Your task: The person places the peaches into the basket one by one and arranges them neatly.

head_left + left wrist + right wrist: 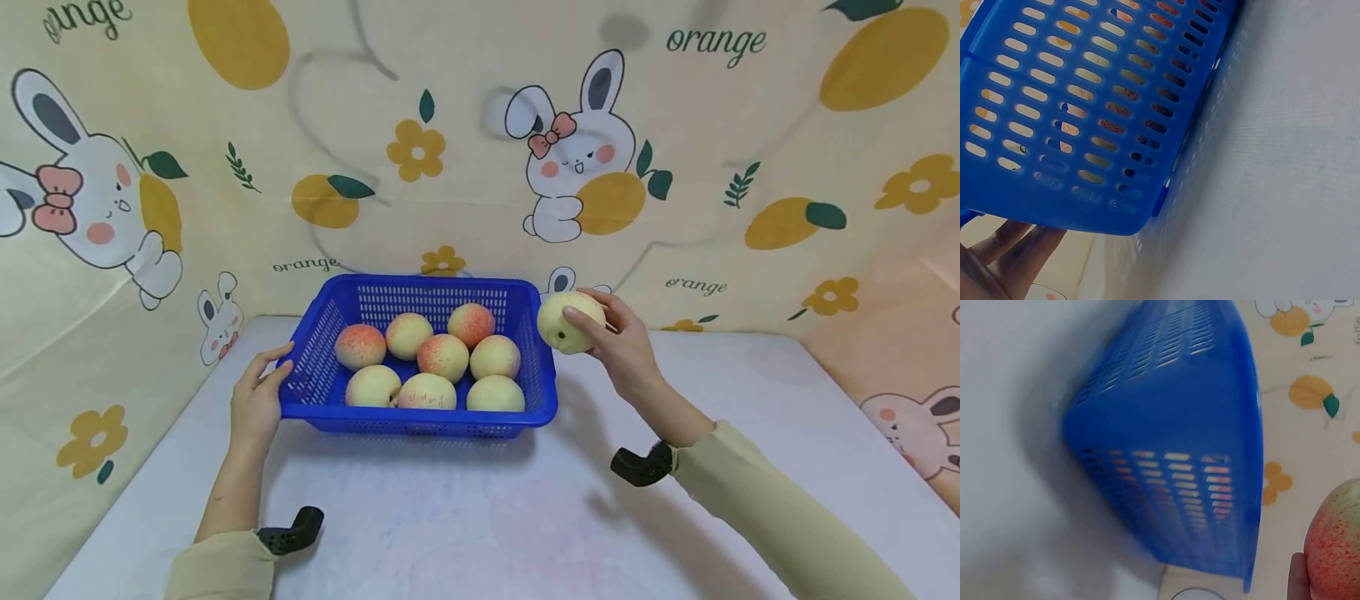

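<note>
A blue plastic basket [420,425] with slotted walls holds several yellow and red peaches [442,358]. At its left end, my left hand [257,404] grips the rim. The left wrist view shows some of those fingers [1029,250] beside the basket wall [1085,200], partly hidden. My right hand [626,346] holds one more peach [572,323] between thumb and fingers, just outside the basket's right end and about level with its rim. In the right wrist view, this peach [1338,544] shows a red-speckled side, with one fingertip against it.
The basket stands toward the back of a white table [465,517]. Behind it hangs a cream cloth [465,108] printed with rabbits, flowers and oranges, which also runs along both sides. A black device [643,464] is on the right wrist, another [292,532] on the left.
</note>
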A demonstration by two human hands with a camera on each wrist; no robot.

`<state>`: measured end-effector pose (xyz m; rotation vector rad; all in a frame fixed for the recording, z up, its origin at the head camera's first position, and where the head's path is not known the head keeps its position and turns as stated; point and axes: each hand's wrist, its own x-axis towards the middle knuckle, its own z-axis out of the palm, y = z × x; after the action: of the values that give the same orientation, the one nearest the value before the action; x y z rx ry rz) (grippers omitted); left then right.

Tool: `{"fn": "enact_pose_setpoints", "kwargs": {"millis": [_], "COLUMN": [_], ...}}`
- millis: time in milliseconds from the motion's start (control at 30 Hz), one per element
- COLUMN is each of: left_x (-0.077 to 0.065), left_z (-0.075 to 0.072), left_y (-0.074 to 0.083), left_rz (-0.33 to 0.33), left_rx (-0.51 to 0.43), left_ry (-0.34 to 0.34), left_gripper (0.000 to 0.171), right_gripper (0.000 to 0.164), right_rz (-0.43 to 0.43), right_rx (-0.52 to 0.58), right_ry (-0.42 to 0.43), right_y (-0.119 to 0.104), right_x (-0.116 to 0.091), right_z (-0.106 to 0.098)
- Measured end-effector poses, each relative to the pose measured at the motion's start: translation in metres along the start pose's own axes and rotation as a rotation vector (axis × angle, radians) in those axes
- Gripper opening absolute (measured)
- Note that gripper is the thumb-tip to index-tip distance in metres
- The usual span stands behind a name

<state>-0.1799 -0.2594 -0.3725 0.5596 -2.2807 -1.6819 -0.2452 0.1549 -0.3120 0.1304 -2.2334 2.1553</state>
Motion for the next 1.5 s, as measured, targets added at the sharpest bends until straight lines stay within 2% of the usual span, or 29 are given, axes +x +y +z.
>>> {"fn": "enact_pose_setpoints", "kwargs": {"millis": [300, 600, 1000, 1233, 1500], "left_x": [-0.001, 0.001, 0.002, 0.002, 0.000], "left_z": [0.001, 0.001, 0.001, 0.000, 0.000], "left_y": [-0.002, -0.001, -0.001, -0.001, -0.001], "left_rz": [-0.002, 0.004, 0.006, 0.014, 0.010], "left_rx": [-0.025, -0.013, -0.013, -0.021, -0.037], "left_ry": [-0.014, 0.006, 0.023, 0.003, 0.002], "left_gripper": [0.042, 0.041, 0.040, 0.041, 0.041], "right_gripper": [0.052, 0.052, 0.050, 0.049, 0.052], "right_rz": [-0.020, -0.017, -0.021, -0.036, -0.006], "right_rx": [-0.026, 0.023, -0.028, -0.053, -0.111], "right_ry": [-0.053, -0.075, -0.107, -0.130, -0.153], "right_y": [-0.009, -0.012, -0.019, -0.016, -0.014], "right_x": [0.009, 0.016, 0.024, 0.028, 0.029], "right_z": [0.023, 0.047, 0.082, 0.099, 0.120]}}
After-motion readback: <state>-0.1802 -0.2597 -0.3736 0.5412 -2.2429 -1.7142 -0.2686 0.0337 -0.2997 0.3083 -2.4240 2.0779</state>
